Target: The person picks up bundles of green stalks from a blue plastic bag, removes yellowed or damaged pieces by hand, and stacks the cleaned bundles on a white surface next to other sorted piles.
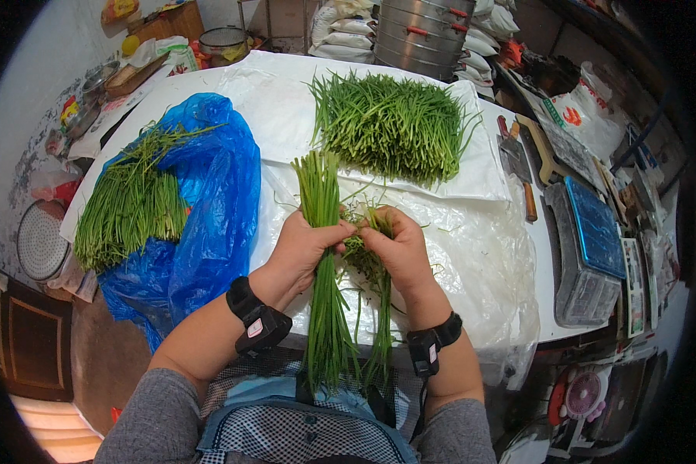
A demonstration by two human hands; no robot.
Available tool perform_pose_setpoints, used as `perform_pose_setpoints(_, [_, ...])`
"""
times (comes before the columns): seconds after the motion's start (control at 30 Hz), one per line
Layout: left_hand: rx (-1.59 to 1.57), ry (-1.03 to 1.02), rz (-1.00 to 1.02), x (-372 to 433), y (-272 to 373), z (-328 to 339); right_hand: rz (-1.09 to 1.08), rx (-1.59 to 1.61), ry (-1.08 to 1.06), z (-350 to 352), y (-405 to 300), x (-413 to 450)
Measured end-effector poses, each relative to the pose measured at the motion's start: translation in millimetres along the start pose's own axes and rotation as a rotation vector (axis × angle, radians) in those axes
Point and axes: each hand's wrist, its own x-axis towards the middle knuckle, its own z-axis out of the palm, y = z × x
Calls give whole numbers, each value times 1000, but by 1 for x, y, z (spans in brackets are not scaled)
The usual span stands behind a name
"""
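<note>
A thick bundle of green Chinese chives [325, 278] is gripped in my left hand [298, 243], its pale cut ends pointing away from me and its leaf tips hanging toward my apron. My right hand [403, 246] pinches a thinner bunch of chives [383, 313] beside it. The fingertips of both hands nearly meet; whether they touch is hard to tell. Under and between them lies a heap of scraggly trimmings [359, 255] on clear plastic sheeting [470, 249]. Beyond my hands, a large neat pile of chives [388, 124] rests on a white sack [267, 122].
Left on the table, a blue plastic bag [220, 174] lies open around more chives [133, 209]. At the right are a cleaver [516, 159] with a wooden handle and a scale [586, 261] with a blue tray. A stacked metal steamer [423, 35] stands behind the table.
</note>
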Motion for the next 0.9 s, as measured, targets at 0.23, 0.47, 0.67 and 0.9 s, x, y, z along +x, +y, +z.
perform_pose_setpoints(0.23, [-69, 74, 18, -1, 7, -15, 80, -518, 78, -21, 0, 13])
perform_pose_setpoints(0.47, [-33, 54, 41, -8, 12, -15, 4, -191, 98, -24, 8, 12])
perform_pose_setpoints(0.67, [-113, 17, -33, -17, 9, -10, 175, 144, 12, -15, -20, 4])
perform_pose_setpoints(0.9, [-102, -10, -42, -25, 0, -3, 107, 223, 3, -16, -16, 3])
